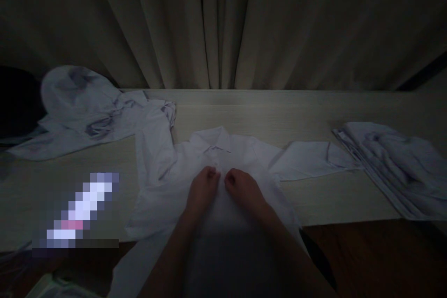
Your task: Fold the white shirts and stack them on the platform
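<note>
A white collared shirt (244,153) lies front up on the pale table, its collar toward the back. One sleeve stretches out to the right, while the left sleeve is folded downward. My left hand (204,186) pinches the shirt's front just below the collar, left of the button strip. Close beside it, my right hand (242,188) is closed in a pinch on the front to the right of the strip. The fingertips nearly meet, and dim light hides whether a button is between them. The shirt's lower part hangs over the near table edge.
White crumpled clothes (87,107) are heaped at the back left, near a dark object (17,102). A stack of folded white garments (401,167) lies on the right. A blurred-out bright item (84,209) rests at front left. Curtains (223,23) hang behind the table (251,111).
</note>
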